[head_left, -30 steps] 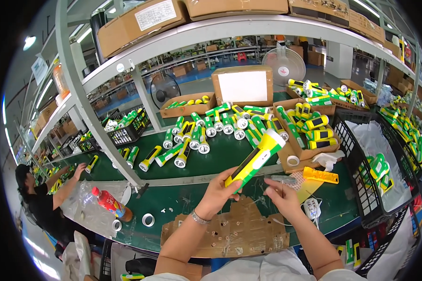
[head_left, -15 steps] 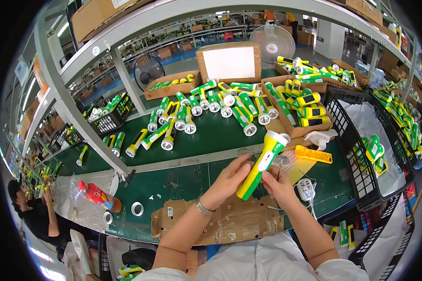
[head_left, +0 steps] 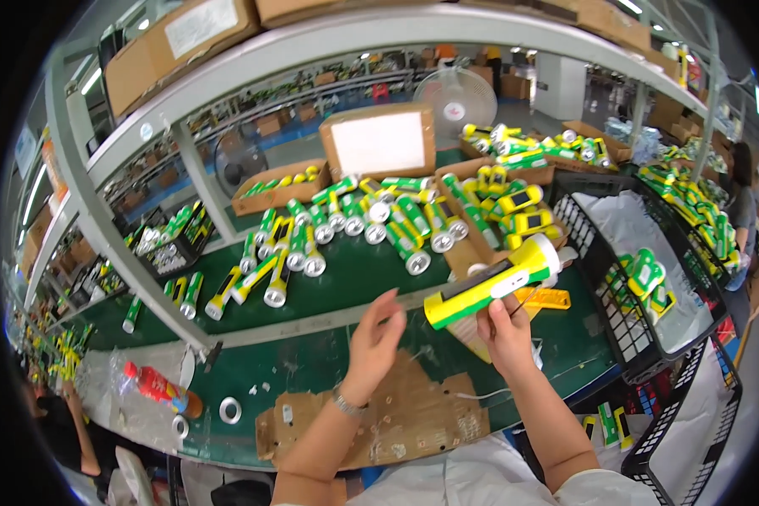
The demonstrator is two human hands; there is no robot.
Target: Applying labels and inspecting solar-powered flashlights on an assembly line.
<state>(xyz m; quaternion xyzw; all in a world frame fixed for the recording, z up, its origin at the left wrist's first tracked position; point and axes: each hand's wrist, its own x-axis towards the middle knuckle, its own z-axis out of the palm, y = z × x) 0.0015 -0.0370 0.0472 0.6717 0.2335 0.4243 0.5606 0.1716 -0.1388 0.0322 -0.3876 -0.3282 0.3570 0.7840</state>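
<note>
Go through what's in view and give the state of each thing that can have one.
Held flashlight, tilted, lamp end raised
Right hand, closed on flashlight
Left hand, empty, apart from flashlight
Red-capped bottle, cap on
Cardboard sheet, spread out, ragged-edged
Upper black crate at right, open-topped, partly filled
White fan, cannot tell whether turning

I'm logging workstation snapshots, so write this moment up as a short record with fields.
Left hand: open, holding nothing, apart from the flashlight
Right hand: gripping the flashlight
Flashlight pose: tilted, white head toward upper right
Near side: torn cardboard on a green table
Left side: red-capped bottle
Right side: black crate with more flashlights inside
</note>
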